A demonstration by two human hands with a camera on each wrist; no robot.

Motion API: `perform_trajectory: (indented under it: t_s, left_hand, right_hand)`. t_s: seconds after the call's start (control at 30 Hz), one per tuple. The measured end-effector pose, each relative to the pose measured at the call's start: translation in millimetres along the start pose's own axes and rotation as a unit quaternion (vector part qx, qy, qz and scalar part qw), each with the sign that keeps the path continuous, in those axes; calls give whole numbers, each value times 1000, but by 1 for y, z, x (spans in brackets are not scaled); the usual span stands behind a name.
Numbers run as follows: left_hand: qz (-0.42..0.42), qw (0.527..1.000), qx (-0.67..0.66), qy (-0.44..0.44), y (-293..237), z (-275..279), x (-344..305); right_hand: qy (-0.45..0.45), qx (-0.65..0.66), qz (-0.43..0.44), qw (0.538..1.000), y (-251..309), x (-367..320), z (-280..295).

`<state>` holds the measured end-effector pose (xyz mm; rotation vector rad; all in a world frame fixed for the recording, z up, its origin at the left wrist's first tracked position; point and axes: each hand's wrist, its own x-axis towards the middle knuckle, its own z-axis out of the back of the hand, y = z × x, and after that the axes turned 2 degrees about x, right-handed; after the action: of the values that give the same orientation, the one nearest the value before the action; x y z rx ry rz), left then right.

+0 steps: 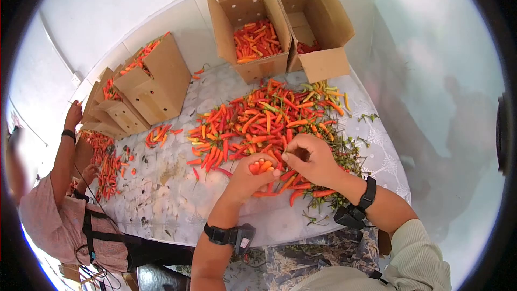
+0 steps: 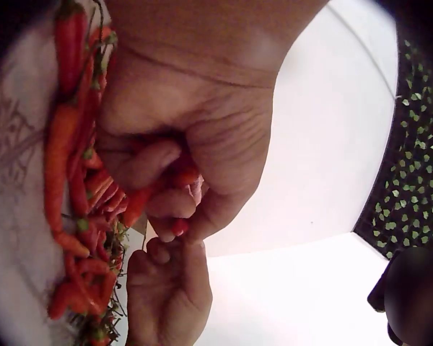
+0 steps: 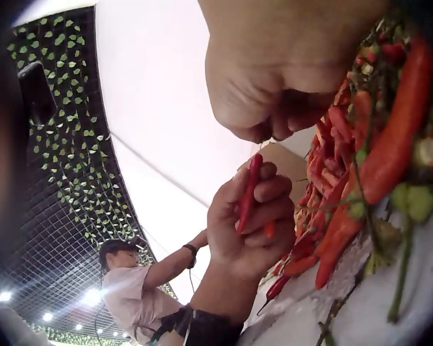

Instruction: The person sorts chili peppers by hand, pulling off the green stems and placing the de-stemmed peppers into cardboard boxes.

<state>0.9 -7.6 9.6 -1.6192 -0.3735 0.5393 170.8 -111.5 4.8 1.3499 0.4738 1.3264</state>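
Observation:
My left hand (image 1: 242,184) is over the near edge of a heap of red and orange chilli peppers (image 1: 253,121), its fingers curled round several chillies (image 1: 262,166). In the right wrist view, a slim red chilli (image 3: 250,193) stands upright between its thumb and fingers. Just beyond that chilli's tip is my right hand (image 1: 316,163), fingers bent and tips pinched together on a thin stem (image 3: 260,146). The left wrist view shows the fingertips of both hands close together, with a bit of red chilli (image 2: 180,227) at the left fingertips.
Loose green stems (image 1: 350,153) lie right of the heap. Two open cardboard boxes (image 1: 262,68) with chillies stand behind it. More filled boxes (image 1: 161,83) are at the left, where another person (image 1: 64,194) handles chillies. The tablecloth (image 1: 172,205) is patterned and stained.

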Motion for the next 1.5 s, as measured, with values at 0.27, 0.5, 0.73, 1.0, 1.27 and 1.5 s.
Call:
perform_trajectory:
  t_s: [0.27, 0.5, 0.73, 1.0, 1.27, 1.5]
  left_hand:
    - [1, 995, -97, -24, 4, 7, 2]
    - [-52, 973, -212, -81, 12, 13, 8]
    - [-25, 961, -261, -83, 1, 13, 5]
    - [-45, 957, -272, -93, 11, 17, 10]
    - [-25, 986, -153, -68, 4, 10, 6]
    - [-64, 998, -11, -22, 14, 8, 8]
  right_hand:
    - [-163, -117, 45, 979, -4, 13, 15]
    - [170, -215, 128, 953, -14, 5, 13]
    - [223, -244, 106, 938, -9, -1, 8]
    - [28, -122, 40, 991, -6, 1, 0]
    - [76, 110, -55, 989, -8, 1, -1]
    - [103, 220, -76, 967, -5, 0, -3]
